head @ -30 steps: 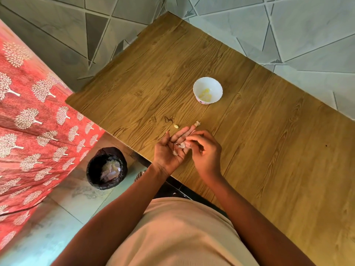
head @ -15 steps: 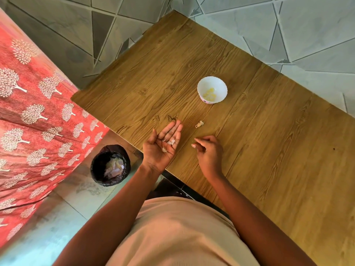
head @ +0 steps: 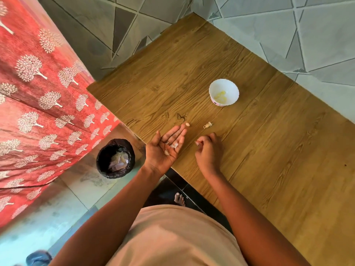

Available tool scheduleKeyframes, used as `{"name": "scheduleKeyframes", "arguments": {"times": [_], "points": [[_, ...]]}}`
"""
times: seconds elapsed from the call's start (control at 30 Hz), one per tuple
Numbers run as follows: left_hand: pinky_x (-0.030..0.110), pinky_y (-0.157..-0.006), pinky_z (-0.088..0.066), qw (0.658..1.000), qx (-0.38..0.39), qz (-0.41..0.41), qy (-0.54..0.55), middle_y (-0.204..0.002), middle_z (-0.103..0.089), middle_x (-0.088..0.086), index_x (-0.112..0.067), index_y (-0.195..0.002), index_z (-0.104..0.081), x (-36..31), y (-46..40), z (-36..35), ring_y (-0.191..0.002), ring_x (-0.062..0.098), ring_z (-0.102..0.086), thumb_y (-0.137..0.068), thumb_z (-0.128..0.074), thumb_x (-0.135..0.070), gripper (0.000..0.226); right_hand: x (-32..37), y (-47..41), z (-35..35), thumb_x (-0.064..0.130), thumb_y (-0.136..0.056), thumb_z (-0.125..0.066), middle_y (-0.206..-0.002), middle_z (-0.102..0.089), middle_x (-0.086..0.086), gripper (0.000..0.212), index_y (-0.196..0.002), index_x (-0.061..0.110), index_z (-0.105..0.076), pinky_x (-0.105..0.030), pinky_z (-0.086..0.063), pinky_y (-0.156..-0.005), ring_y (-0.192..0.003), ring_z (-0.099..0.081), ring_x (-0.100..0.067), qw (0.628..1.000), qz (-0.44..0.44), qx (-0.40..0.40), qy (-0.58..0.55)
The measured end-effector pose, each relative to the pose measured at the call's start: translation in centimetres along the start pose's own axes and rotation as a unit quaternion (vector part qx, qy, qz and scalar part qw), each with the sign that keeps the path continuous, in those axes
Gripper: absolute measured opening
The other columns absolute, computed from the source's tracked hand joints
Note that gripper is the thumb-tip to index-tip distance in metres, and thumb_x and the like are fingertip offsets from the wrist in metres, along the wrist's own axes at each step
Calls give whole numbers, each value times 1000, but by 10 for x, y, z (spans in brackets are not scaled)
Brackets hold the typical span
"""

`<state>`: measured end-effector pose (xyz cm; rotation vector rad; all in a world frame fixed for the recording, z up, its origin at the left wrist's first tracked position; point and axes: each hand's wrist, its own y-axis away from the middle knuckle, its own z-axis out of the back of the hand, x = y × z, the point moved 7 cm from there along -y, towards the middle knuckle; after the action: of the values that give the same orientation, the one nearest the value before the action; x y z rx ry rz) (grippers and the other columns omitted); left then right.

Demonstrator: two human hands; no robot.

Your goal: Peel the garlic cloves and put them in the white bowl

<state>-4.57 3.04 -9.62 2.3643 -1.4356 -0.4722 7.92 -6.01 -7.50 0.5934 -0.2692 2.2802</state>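
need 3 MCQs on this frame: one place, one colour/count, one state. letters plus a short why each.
1. Where is the black bin?
A. on the table
B. on the floor, left of the table
C. behind the bowl

2. What colour is the bowl?
A. white
B. red
C. black

3. How is the left hand?
A. fist, palm down
B. palm up, fingers straight, peel scraps on it
C. gripping the bowl

Key: 1 B, the bin stands on the floor tiles beside the table edge. 2 A, white bowl with pale yellow cloves inside. 3 B, the peel scraps lie loose on the flat palm.
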Motion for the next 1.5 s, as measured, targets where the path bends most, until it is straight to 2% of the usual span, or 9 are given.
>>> {"name": "scheduleKeyframes", "arguments": {"times": [0.13, 0.37, 0.8, 1.0, 1.13, 1.27, 1.33, 1.4, 1.5], "points": [[44, -110, -48, 999, 11, -26, 25, -152, -49, 28, 13, -138, -54, -19, 16, 9, -139, 42, -52, -111, -22, -41, 69, 23, 6, -8, -1, -92, -64, -108, -61, 3, 22, -99, 20, -65, -20, -40, -78, -99, -56, -10, 988, -7, 59, -143], [42, -114, -44, 995, -12, -83, 47, -148, -54, 26, 12, -131, -63, -104, 43, 46, -137, 39, -55, -111, -22, -42, 70, 130, 27, -56, 1, -98, -62, -88, -67, 2, 17, -94, 18, -65, -30, -56, -70, -76, -64, -15, 944, 30, 101, -312], [44, -122, -35, 962, -210, -152, 82, -140, -61, 26, 10, -135, -58, -299, 32, 283, -134, 37, -58, -112, -23, -45, 69, 282, 31, -326, 4, -95, -68, -95, -70, 4, 11, -97, 14, -73, -20, -55, -78, -89, -68, -10, 935, 52, 202, -286], [43, -113, -44, 930, -333, -128, 85, -140, -61, 23, 5, -134, -57, -335, -58, 507, -140, 34, -52, -108, -16, -60, 82, 254, 40, -563, 13, -98, -68, -127, -68, 0, 25, -122, 13, -75, -28, -48, -106, -123, -60, -10, 915, 192, 264, -238], [46, -88, -54, 926, -347, -103, 103, -111, -69, 18, -8, -135, -56, -338, -98, 604, -101, 36, -69, -102, -10, -72, 86, 190, 41, -711, 42, -105, -42, -153, -50, -9, 47, -139, 17, -62, -27, -19, -125, -149, -35, -26, 898, 210, 363, -137], [45, -109, -45, 925, -353, -96, 98, -124, -68, 9, -24, -140, -52, -328, -119, 662, -118, 29, -64, -101, -17, -75, 73, 145, 21, -784, 41, -107, -35, -164, -33, -11, 55, -151, 11, -48, -41, -14, -128, -156, -17, -30, 915, 165, 362, -71], [45, -103, -50, 919, -373, -88, 88, -117, -74, 8, -19, -129, -59, -326, -122, 680, -117, 27, -67, -100, -18, -76, 75, 156, 33, -793, 36, -109, -39, -167, -29, -2, 52, -155, 13, -41, -33, -14, -128, -157, -14, -18, 892, 182, 393, -129], [49, -113, -44, 925, -359, -79, 100, -137, -65, 16, -9, -139, -56, -325, -123, 687, -131, 33, -59, -96, -22, -80, 89, 169, 58, -800, 35, -109, -35, -165, -31, 2, 51, -156, 14, -41, -28, -14, -127, -155, -18, -8, 845, 219, 456, -171], [50, -123, -34, 945, -313, -75, 62, -141, -55, 17, 0, -148, -47, -324, -127, 683, -141, 36, -49, -94, -26, -81, 100, 145, 56, -822, 39, -108, -29, -159, -41, -1, 55, -154, 12, -44, -35, -17, -128, -147, -24, 11, 869, 138, 441, -176]]}}
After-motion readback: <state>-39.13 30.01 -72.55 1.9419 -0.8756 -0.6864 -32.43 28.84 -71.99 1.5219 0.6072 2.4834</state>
